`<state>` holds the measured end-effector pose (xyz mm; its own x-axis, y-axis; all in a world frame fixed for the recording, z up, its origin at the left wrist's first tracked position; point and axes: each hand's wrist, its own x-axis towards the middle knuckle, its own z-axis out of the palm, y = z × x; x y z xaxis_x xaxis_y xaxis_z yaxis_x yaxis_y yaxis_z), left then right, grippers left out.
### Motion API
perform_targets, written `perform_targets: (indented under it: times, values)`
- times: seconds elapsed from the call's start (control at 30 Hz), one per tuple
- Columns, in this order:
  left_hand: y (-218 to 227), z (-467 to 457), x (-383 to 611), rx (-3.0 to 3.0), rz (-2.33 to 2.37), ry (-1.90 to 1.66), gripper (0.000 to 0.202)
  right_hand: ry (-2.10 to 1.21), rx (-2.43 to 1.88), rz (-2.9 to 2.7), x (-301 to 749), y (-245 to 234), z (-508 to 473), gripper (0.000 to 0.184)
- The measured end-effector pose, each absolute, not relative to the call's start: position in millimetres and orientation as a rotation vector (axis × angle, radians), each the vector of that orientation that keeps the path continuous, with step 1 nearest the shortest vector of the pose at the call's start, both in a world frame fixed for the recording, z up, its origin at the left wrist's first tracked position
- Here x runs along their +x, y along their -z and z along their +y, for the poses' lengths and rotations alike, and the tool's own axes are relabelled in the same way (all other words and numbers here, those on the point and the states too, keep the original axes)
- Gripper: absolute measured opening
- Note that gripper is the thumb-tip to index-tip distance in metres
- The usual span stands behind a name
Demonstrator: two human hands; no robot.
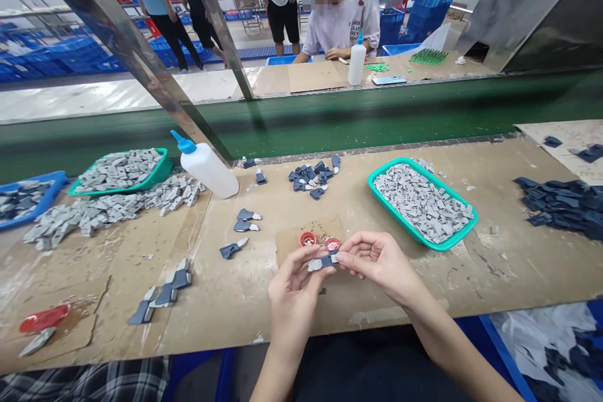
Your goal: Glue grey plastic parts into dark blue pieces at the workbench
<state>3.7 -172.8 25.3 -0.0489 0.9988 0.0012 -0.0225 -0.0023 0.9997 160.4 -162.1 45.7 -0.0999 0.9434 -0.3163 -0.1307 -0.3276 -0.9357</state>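
My left hand (293,282) pinches a small grey plastic part (315,265) above the cardboard-covered bench. My right hand (377,260) comes in from the other side, its fingertips on a dark blue plastic part (328,259). The two parts meet end to end between my fingers, and their join is partly hidden. Just beyond my hands, two small red lids (308,239) (332,244) lie on a brown cardboard scrap (325,228). Their contents are too small to make out.
A teal tray of grey parts (452,220) stands right of my hands, and a white glue bottle (210,169) stands to the left. Grey parts (108,217) and dark blue parts (560,204) lie heaped at both sides. A green conveyor belt (301,116) runs behind the bench, with a co-worker (339,22) beyond it.
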Motion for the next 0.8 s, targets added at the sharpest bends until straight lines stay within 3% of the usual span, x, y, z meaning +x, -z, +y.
perform_targets:
  times: [0.3, 0.43, 0.6, 0.7, 0.8]
  values:
    - [-25, -171, -3, 1.342, 1.162, -1.150, 0.019, -1.550, -1.329, -1.312, 169, -32, -163, 0.027]
    - [-29, -163, -3, 1.231, 1.100, -1.148, 0.033, -1.517, -1.314, -1.296, 159, -36, -165, 0.018]
    - [-35, -157, 5, 1.064, 1.106, -1.225, 0.045, -1.558, -1.273, -1.239, 162, -47, -154, 0.022]
    - [-33, -148, -7, 1.093, 1.203, -1.279, 0.054, -1.215, -1.485, -1.297, 203, -48, -136, 0.025]
    - [-27, -135, -41, 1.183, 1.434, -1.338, 0.066, -0.514, -1.954, -1.287, 258, -39, -110, 0.021]
